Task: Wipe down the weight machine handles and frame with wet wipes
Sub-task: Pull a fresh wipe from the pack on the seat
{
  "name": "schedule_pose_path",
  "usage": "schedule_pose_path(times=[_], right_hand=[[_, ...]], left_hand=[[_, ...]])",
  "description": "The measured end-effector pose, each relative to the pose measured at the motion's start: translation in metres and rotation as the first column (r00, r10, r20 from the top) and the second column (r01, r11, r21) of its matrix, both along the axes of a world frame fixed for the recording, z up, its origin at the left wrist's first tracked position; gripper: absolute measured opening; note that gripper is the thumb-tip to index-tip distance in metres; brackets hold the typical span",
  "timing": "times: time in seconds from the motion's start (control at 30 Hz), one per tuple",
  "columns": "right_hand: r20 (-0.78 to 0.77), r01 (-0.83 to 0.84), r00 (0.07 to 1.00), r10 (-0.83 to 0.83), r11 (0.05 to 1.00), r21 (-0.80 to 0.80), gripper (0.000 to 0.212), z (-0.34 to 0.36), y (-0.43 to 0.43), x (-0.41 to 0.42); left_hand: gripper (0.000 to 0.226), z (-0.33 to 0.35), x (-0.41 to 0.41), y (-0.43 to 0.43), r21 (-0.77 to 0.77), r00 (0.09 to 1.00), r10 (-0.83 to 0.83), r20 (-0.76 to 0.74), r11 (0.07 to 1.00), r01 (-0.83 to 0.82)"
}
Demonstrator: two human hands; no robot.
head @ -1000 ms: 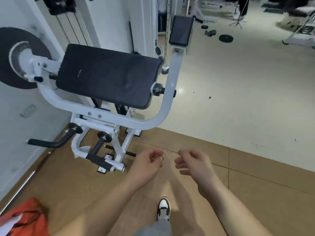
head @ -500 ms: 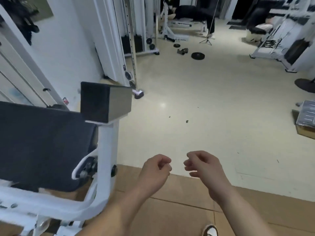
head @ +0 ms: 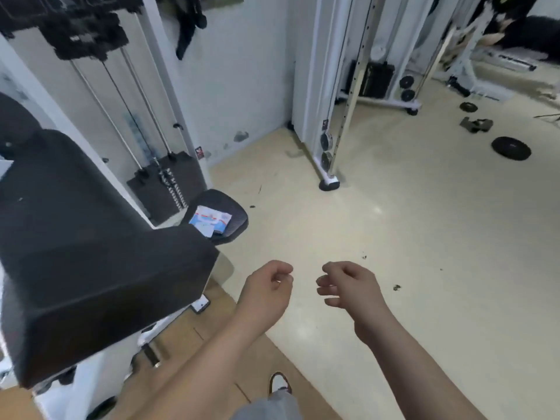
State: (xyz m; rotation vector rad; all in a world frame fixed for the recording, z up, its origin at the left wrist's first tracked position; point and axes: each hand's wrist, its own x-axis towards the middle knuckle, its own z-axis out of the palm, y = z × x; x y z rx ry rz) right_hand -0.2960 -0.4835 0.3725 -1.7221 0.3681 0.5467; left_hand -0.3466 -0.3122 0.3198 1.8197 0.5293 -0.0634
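Nothing is held in the loosely curled left hand (head: 266, 291) or right hand (head: 353, 286); the wet wipes pack (head: 210, 222), lying on a seat (head: 236, 221) well beyond and left of the fingers (head: 328, 291), is judged light, soft and best pinched at its edges.

A machine pad (head: 91, 253) fills the left. Behind it, a wipes packet (head: 210, 221) lies on a seat (head: 238, 218). The left hand (head: 266, 289) and right hand (head: 348, 286) hover side by side, right of the pad.
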Motion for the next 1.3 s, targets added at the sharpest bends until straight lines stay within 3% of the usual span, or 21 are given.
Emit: schedule_pose_path(times=[0.17,0.37,0.53,0.63,0.93,1.07,1.17,1.3], right_hand=[[-0.015,-0.095,0.995,0.095,0.995,-0.002,0.016,-0.024,0.052,0.119],[-0.091,-0.337,0.938,0.334,0.941,-0.019,0.018,-0.036,0.098,0.233],[-0.086,-0.567,0.822,0.564,0.823,-0.025,0.018,-0.069,0.169,0.339],[-0.103,-0.714,0.697,0.71,0.699,-0.016,0.019,-0.093,0.213,0.377],[-0.169,-0.922,0.385,0.907,0.371,-0.107,0.017,-0.135,0.339,0.427],[-0.203,-0.948,0.295,0.934,0.259,-0.187,0.02,-0.175,0.405,0.424],[-0.259,-0.961,0.223,0.94,0.168,-0.219,0.016,-0.211,0.441,0.424],[-0.317,-0.963,0.102,0.943,0.014,-0.269,0.021,-0.259,0.473,0.432]], left_hand=[[0.016,-0.013,0.103,0.009,-0.06,0.99,0.141,0.01,0.988,-0.141],[0.019,-0.022,0.183,0.045,-0.139,0.926,0.367,-0.082,0.916,-0.376],[0.018,-0.061,0.254,0.106,-0.048,0.758,0.644,-0.1,0.758,-0.651],[0.024,-0.082,0.285,0.133,-0.007,0.623,0.777,-0.089,0.625,-0.781],[0.027,-0.127,0.298,0.226,0.092,0.478,0.827,-0.295,0.523,-0.847],[0.041,-0.174,0.297,0.281,0.212,0.521,0.762,-0.385,0.622,-0.753],[0.036,-0.208,0.299,0.311,0.297,0.549,0.726,-0.414,0.678,-0.673],[0.024,-0.245,0.307,0.333,0.343,0.506,0.772,-0.384,0.628,-0.699]])
